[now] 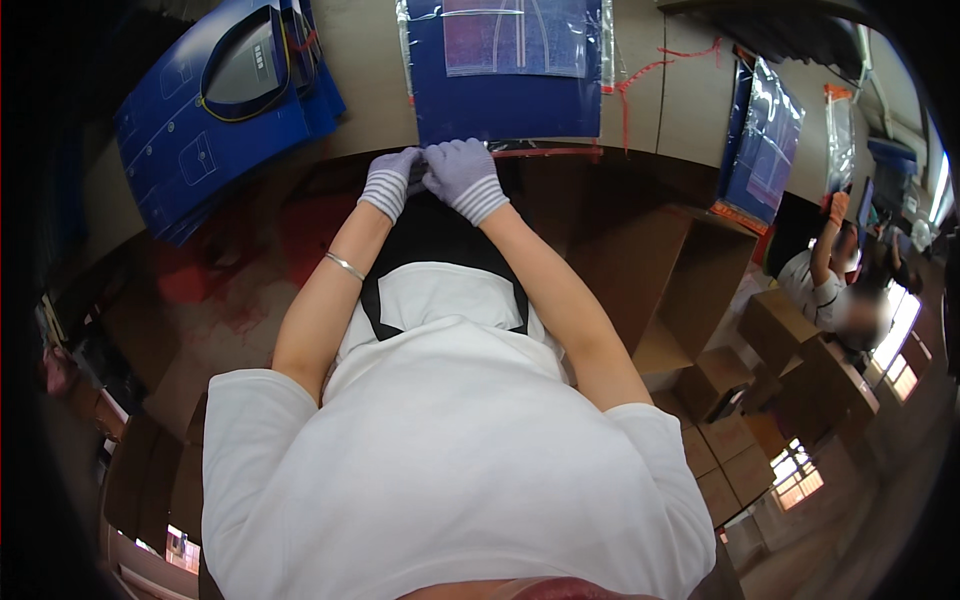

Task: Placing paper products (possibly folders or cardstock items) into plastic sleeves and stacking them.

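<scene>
Blue packet (510,110): ahead of left hand (393,175), right hand (462,172)
Both hands: curled; cannot tell if holding
Blue bags (155,135): left of hands
Red string (645,72): right of hands

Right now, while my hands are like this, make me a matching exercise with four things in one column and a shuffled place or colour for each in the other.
Things:
1. left hand
2. silver bracelet
3. clear-wrapped blue packet
4. brown cardboard box

Places or colours:
A. around the left forearm
B. to the right, lower than the tabletop
C. gloved in pale purple
D. on the tabletop, straight ahead

Pairs: 1-C, 2-A, 3-D, 4-B
</scene>
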The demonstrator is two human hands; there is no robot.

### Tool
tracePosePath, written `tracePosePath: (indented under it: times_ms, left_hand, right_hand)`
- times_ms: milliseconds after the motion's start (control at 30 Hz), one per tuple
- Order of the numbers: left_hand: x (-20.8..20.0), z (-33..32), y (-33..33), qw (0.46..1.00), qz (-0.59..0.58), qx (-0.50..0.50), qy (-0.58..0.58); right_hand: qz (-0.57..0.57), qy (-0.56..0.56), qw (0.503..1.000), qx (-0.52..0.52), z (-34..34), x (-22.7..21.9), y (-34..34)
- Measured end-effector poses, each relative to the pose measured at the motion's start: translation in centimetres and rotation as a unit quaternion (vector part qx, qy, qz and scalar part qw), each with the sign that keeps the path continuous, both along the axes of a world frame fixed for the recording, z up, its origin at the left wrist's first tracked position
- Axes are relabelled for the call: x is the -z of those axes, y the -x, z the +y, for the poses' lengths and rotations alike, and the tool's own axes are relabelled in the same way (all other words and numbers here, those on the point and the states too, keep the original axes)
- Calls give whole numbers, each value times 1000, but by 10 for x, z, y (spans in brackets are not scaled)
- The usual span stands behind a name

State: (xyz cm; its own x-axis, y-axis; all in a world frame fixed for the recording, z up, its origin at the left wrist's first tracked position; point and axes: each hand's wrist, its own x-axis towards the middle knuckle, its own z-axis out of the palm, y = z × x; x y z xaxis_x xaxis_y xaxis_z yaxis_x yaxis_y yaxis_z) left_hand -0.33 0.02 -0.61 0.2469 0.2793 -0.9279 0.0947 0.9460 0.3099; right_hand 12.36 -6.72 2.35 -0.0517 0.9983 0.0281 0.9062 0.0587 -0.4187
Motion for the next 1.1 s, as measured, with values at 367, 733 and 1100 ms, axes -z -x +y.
tracePosePath:
  times_ms: [367, 733, 1100]
  left_hand:
    - [17, -1, 25, 983, -157, 54, 79]
    - [-23, 39, -5, 877, -401, -263, 16]
    - [7, 60, 29, 876, -417, -198, -138]
  right_hand:
    - [-135, 244, 720, 635, -370, -36, -250]
    - [595, 192, 724, 291, -6, 3, -83]
    - [116, 110, 864, 477, 65, -15, -158]
